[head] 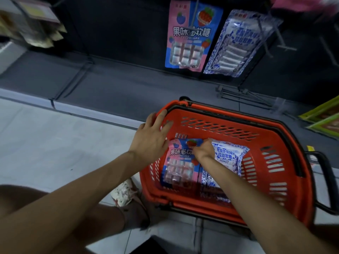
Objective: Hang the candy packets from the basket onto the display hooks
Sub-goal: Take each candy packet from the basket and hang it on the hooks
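One display panel (128,33): dark, upright, fills the top of the view; a dark base shelf runs along its foot.
Floor (45,143): pale tiles, below the base shelf.
Basket (302,180): orange plastic with slotted walls, standing on the floor just in front of the base shelf; black handle (326,171) at its right end.
Hung pink-and-blue packet (189,39): on a display hook (195,13) against the panel, above the basket.
Hung blue-and-white packet (236,43): just right of it, tilted, edges near or touching; hook not clearly visible.
Pink-and-blue packet (179,167): inside the basket, left half, face up, leaning on the left wall.
Blue-and-white packet (229,156): inside the basket, just right of the pink-and-blue one; more of the same wrapping shows beneath it.
Left hand (152,136): fingers spread and nearly straight, fingertips at the basket's far-left rim, palm above the packet's top-left corner; it holds nothing.
Right hand (203,149): down inside the basket, fingers curled, pinching the top edge of the pink-and-blue packet near its right corner.
Shoe (124,193): white, patterned, on the floor just left of the basket.
Bare hook (264,35): grey wire, right of the hung packets.
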Tool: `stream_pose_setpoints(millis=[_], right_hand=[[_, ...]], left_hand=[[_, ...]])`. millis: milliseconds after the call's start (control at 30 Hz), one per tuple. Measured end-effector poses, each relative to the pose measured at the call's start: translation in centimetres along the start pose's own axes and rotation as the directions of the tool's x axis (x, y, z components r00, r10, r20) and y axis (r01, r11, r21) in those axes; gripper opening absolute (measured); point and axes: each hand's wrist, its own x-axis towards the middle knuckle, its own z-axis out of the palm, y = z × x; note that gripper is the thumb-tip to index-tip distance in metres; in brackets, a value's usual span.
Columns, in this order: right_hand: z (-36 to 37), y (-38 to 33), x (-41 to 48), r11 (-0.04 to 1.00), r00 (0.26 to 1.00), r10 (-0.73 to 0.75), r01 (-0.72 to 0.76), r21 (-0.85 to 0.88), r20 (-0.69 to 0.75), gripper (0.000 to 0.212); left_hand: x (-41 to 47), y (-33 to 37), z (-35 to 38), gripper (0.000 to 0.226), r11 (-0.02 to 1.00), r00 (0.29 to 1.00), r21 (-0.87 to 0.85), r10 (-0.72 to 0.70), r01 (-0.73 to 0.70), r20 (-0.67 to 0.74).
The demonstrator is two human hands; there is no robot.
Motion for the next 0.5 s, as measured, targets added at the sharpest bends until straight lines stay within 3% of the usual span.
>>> stream_pose_setpoints(millis=[167,233,333,500], right_hand=[[0.5,-0.5,0.8,0.996,0.996,0.072,-0.068,0.060,-0.060,0.053],[-0.3,-1.0,-0.4,0.995,0.997,0.069,-0.065,0.075,-0.047,0.042],[-0.5,-0.8,-0.4,1.000,0.999,-0.014,0.015,0.025,-0.053,0.019],[-1.3,-2.0,-1.8,0.967,0.971,-0.235,0.230,-0.104,-0.033,0.016]], left_hand=[[-0.1,0.2,-0.1,0.062,1.000,1.000,-0.014,-0.008,0.007,-0.009],[-0.1,0.2,-0.1,0.060,1.000,1.000,-0.027,-0.013,0.013,-0.009],[0.0,0.3,-0.1,0.058,0.999,1.000,-0.038,-0.018,0.018,-0.017],[0.0,0.3,0.4,0.056,0.999,0.999,-0.034,-0.024,0.023,-0.048]])
